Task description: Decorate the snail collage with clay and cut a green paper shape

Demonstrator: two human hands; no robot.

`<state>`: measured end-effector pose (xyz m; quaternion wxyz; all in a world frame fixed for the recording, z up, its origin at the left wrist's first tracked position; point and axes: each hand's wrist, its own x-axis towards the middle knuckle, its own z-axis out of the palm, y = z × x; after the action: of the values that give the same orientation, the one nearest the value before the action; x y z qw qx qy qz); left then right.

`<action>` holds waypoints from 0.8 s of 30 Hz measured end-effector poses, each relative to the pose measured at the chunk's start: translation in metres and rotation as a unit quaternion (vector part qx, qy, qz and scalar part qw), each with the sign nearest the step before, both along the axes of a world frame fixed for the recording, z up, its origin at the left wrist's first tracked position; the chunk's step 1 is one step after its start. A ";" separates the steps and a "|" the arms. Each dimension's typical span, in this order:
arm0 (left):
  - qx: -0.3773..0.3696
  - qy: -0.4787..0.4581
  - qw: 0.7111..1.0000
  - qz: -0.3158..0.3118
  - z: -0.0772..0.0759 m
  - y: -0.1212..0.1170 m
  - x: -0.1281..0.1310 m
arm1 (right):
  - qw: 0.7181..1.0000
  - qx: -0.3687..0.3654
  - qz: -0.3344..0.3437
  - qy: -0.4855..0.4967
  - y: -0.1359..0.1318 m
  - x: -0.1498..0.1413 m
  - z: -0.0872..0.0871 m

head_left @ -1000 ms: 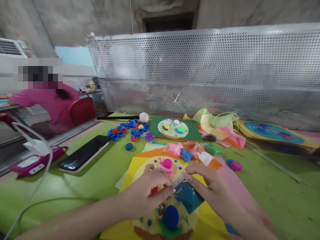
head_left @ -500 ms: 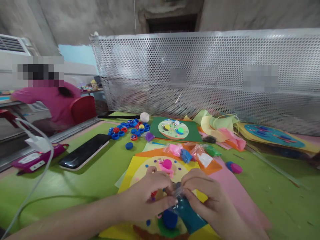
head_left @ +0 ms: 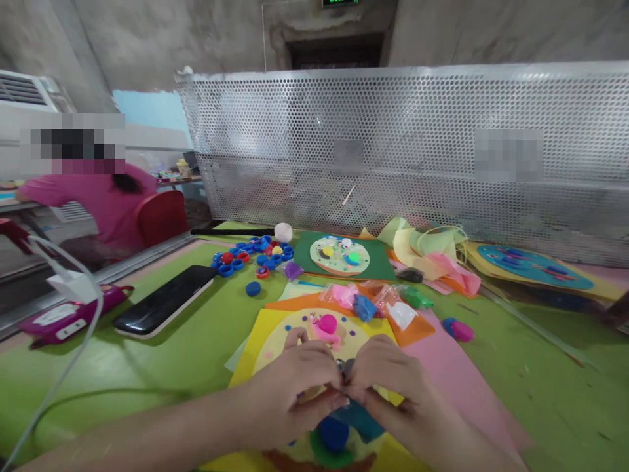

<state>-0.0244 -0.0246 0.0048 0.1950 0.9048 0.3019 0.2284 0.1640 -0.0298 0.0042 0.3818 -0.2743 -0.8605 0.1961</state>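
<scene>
My left hand (head_left: 307, 377) and my right hand (head_left: 396, 380) meet over a craft picture, fingertips pinched together on a small clear plastic bag (head_left: 362, 419) with teal-blue contents. The bag's upper edge is hidden by the fingers. Beneath them lies a yellow sheet (head_left: 255, 334) carrying a cream round (head_left: 275, 334) decorated with clay. A pink clay snail (head_left: 327, 326) shows above the hands, and a dark blue disc (head_left: 334, 432) on green clay shows below. Part of the picture is covered by my hands.
Bags of coloured clay (head_left: 364, 307) lie just beyond the picture. Blue and red bottle caps (head_left: 238, 264), a phone (head_left: 167, 301) and a purple power strip (head_left: 73, 321) with a white cable are leftward. A perforated metal screen (head_left: 407, 118) stands behind. Someone in pink (head_left: 105, 203) sits far left.
My hands have drawn closer together, so the fingertips now meet on the plastic bag and cover more of its top. The bag shows less between them. The view has shifted slightly.
</scene>
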 end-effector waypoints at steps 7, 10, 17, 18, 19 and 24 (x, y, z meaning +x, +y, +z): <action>0.080 -0.010 0.996 -0.044 -0.010 0.008 -0.004 | 0.997 -0.051 -0.062 0.020 -0.001 0.001 -0.006; 0.089 -0.019 0.994 -0.055 -0.012 0.008 -0.004 | 0.994 -0.089 -0.054 0.013 0.001 0.000 -0.009; 0.099 -0.024 0.994 -0.047 -0.008 0.012 -0.004 | 0.998 -0.004 -0.032 0.056 0.002 0.000 -0.005; 0.097 -0.025 0.994 -0.033 -0.007 0.013 -0.005 | 0.997 -0.019 -0.060 0.044 0.005 0.004 -0.004; 0.097 -0.029 0.995 -0.017 -0.005 0.014 -0.007 | 0.994 -0.043 -0.095 0.030 0.009 0.009 -0.004; 0.199 -0.128 0.971 0.026 -0.002 0.010 -0.028 | 0.940 -0.125 -0.312 -0.056 0.044 0.046 -0.004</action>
<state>-0.0525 -0.0150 0.0025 0.0423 0.8804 0.2465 0.4030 0.2100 0.0145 0.0006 0.3374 -0.5851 -0.7204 0.1575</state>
